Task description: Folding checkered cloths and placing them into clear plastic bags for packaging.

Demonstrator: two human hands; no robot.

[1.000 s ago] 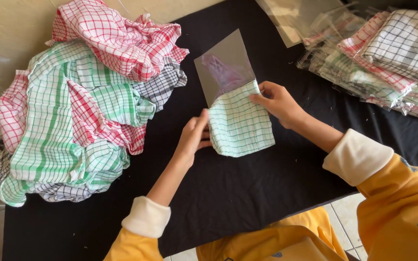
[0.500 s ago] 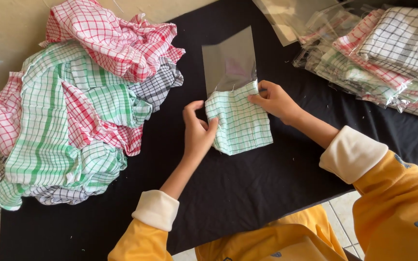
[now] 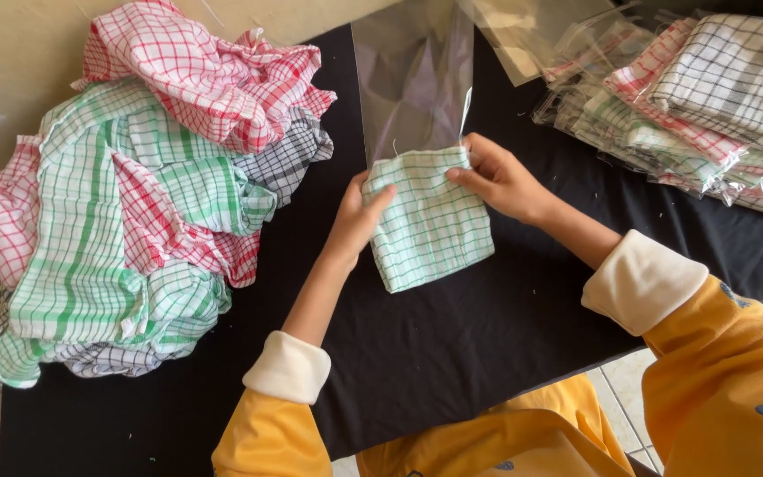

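Yellow-orange long sleeves, wide cream cuffs pushed up the forearms, small blue print on the right sleeve

A folded cloth [image 3: 433,225], white with green checks, lies flat on the black table [image 3: 452,353], its top edge at the mouth of a clear plastic bag [image 3: 412,79] that stretches away from it, flat, glossy and empty.

Woven checked cloth [image 3: 434,221], glossy clear plastic bag [image 3: 412,79], matt black tablecloth [image 3: 487,344]
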